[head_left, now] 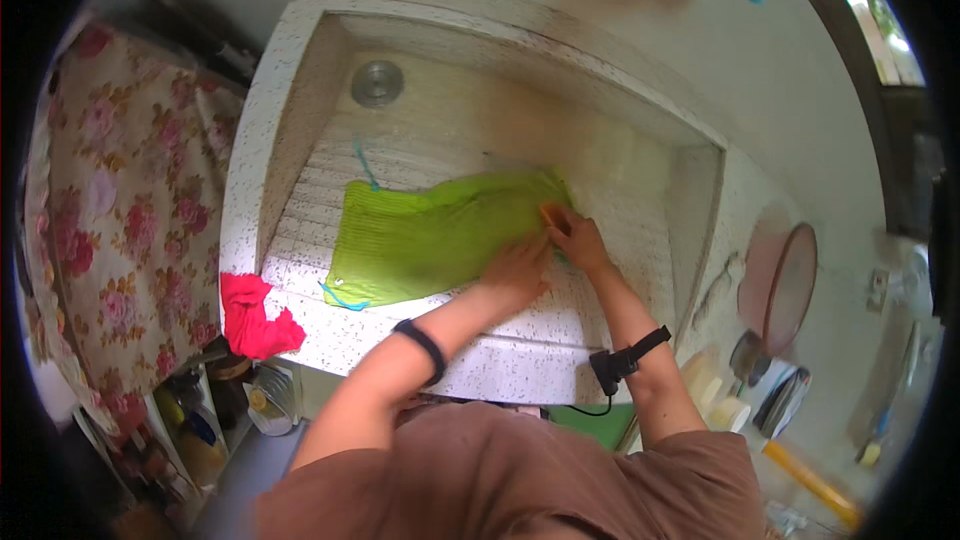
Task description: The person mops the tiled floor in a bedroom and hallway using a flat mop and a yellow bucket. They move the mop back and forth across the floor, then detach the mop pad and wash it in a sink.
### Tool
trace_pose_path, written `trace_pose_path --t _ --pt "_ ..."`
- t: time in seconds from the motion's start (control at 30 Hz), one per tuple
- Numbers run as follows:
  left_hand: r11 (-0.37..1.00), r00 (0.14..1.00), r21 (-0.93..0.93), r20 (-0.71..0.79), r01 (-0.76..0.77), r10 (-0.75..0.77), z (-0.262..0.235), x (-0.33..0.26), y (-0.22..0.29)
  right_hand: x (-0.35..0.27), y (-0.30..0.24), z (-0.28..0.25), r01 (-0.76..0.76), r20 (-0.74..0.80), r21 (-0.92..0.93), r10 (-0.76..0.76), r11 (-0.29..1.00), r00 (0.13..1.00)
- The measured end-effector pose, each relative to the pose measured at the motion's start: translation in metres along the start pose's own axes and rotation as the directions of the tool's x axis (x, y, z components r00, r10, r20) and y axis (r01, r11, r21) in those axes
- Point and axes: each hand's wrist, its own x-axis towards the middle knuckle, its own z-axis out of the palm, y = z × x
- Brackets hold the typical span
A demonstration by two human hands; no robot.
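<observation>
A bright green ribbed cloth [430, 230] with blue strings at its corners lies spread over the ridged washboard slope of a speckled stone sink [470, 365]. My left hand [517, 272] rests on the cloth's lower right part, its fingers laid out along the fabric and slightly blurred. Just beside it, my right hand [582, 240] is closed at the cloth's right end around a small orange object [547, 214]. Only an edge of that object shows, so its kind is hidden. A dark band circles each wrist.
A crumpled red cloth [258, 315] lies on the sink's front left corner. The metal drain [377, 84] sits at the far left of the basin. A flowered curtain [130, 210] hangs at left. On the right stand a pinkish round basin [790, 288] and a yellow handle [815, 485].
</observation>
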Motion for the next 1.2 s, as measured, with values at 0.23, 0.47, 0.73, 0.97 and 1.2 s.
trace_pose_path --t 0.23,0.47,0.73,0.97,1.2 --pt "0.988 0.980 0.086 0.169 -0.125 0.109 -0.012 -0.042 0.029 -0.049 -0.013 -0.024 -0.026 -0.025 0.341 0.037 0.940 0.999" --pt "0.989 0.984 0.047 0.114 -0.141 0.135 -0.027 -0.081 0.042 -0.007 -0.018 -0.008 0.071 0.074 -0.078 -0.066 0.994 0.995" --pt "0.996 0.943 0.040 0.326 -0.079 0.062 -0.029 -0.072 0.042 -0.055 -0.032 0.008 0.096 0.185 0.311 -0.159 0.946 0.970" --pt "0.988 0.975 0.107 0.202 -0.116 0.092 -0.041 -0.057 0.051 0.082 0.039 0.009 0.258 -0.079 -0.428 -0.320 0.866 0.944" --pt "0.841 0.871 0.230 -0.172 0.490 -0.460 -0.088 -0.075 -0.082 0.116 0.140 -0.055 -0.327 -0.326 -0.519 0.170 0.790 0.930"
